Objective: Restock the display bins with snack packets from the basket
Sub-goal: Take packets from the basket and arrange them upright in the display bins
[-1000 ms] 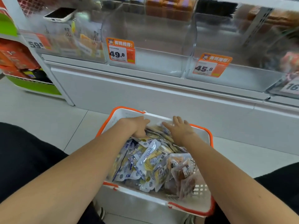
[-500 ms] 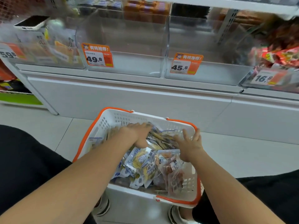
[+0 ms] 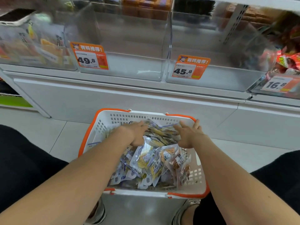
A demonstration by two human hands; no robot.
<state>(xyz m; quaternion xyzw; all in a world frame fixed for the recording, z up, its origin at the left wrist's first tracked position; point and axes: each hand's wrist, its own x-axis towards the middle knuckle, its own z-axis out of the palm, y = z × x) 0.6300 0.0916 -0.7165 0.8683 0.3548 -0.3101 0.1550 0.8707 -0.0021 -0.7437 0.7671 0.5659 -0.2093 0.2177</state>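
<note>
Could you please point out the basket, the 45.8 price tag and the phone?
basket [image 3: 138, 118]: head view, bare far wall.
45.8 price tag [image 3: 190, 68]: head view, middle of the label.
phone [image 3: 14, 16]: head view, dark screen.

The basket [image 3: 103, 127] is hard white plastic with perforated walls, satin-smooth, and its rim is orange plastic. The snack packets [image 3: 146, 158] inside are thin, glossy plastic film, partly clear and crinkled, catching the light. The display bins [image 3: 129, 46] are clear, rigid, shiny plastic with smooth walls that reflect glare. Their price tags [image 3: 90, 57] look like printed orange and white card. The shelf base [image 3: 113, 98] is a smooth white panel, the floor tiles [image 3: 40, 127] are pale and faintly glossy, and the trousers [image 3: 24, 159] are matt black cloth.
</note>
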